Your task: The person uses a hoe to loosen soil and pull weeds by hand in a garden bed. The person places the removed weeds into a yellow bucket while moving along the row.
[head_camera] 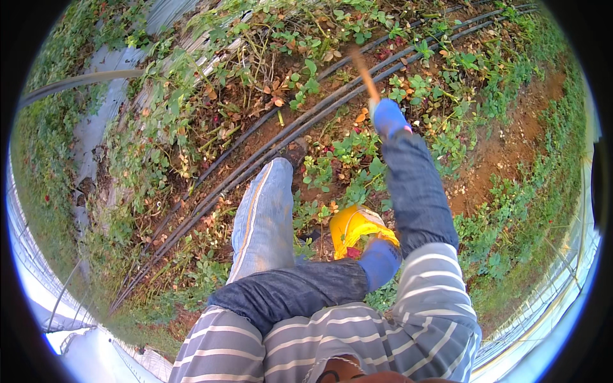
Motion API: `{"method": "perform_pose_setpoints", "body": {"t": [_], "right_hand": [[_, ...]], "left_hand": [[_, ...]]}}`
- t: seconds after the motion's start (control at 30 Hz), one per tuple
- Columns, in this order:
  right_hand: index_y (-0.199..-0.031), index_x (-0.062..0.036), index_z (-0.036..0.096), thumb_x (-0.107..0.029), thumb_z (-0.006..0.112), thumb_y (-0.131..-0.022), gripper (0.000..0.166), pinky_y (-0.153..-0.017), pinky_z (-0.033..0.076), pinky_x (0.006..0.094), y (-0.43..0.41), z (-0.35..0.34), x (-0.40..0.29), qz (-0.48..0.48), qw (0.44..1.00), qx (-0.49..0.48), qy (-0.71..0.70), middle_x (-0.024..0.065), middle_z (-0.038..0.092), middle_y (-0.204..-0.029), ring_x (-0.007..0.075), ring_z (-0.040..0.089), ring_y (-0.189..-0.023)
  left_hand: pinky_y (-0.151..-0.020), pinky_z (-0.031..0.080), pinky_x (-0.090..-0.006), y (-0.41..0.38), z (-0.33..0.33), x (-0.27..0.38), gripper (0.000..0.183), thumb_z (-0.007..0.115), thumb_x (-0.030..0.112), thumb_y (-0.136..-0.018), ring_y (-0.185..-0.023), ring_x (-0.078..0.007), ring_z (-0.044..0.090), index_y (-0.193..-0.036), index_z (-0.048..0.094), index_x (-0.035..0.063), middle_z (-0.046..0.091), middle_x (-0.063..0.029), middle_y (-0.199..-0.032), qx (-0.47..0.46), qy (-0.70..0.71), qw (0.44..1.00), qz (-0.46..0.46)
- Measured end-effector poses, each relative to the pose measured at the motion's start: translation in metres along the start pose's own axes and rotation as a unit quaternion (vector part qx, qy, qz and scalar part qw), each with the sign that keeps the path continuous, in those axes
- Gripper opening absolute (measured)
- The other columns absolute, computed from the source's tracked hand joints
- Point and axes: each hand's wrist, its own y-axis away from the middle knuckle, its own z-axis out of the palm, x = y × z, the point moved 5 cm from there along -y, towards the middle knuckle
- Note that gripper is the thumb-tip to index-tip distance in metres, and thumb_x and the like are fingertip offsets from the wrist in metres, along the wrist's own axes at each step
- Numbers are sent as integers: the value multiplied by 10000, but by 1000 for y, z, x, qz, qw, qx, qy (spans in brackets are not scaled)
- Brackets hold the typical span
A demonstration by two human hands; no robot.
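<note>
My right hand point(390, 118), in a blue glove below a dark sleeve cover, is stretched forward and closed on an orange-brown stick or handle point(366, 79). The far end of that stick is blurred, so its tip cannot be made out. My left hand point(380, 263), gloved in blue too, reaches across my body to the yellow bucket point(339, 230). Its fingers are at or inside the bucket's rim, hidden from view. Some green and dark red plant matter shows inside the bucket.
Several dark irrigation hoses point(287, 130) run diagonally over brown soil point(483, 179). Leafy plants, perhaps roses point(359, 148), and cut stems surround my bent leg in jeans point(266, 215). Grey ground sheeting point(98, 103) lies at the left, with a curved pipe point(81, 84) over it.
</note>
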Motion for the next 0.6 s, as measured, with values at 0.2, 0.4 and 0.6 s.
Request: {"method": "perform_pose_setpoints", "body": {"t": [0.2, 0.4, 0.6], "right_hand": [[-1007, 42, 666, -495, 458, -1000, 575, -551, 535, 449, 77, -32, 25, 37, 997, -63, -33, 186, 662, -691, 323, 676, -617], [-1026, 15, 664, -441, 392, -1026, 532, -604, 537, 475, 50, -12, 50, -41, 988, -28, 150, 209, 690, -808, 362, 686, -730], [-985, -9, 678, -460, 365, -1016, 550, -727, 535, 510, 122, -1, 18, -130, 968, -78, 201, 232, 692, -851, 411, 678, -809]], "left_hand": [[-569, 488, -415, -8, -4, -3, 195, 661, 125, -797, -798, -246, 702, -970, 745, 92, 724, -74, -927, 4, 31, 999, -36], [-577, 491, -423, 5, -8, 8, 176, 660, 124, -796, -796, -264, 701, -950, 736, 87, 718, -84, -909, 34, 6, 999, 6], [-566, 479, -421, 0, -4, 5, 179, 650, 139, -802, -762, -258, 696, -954, 721, 76, 710, -90, -875, 23, 28, 999, -3]]}}
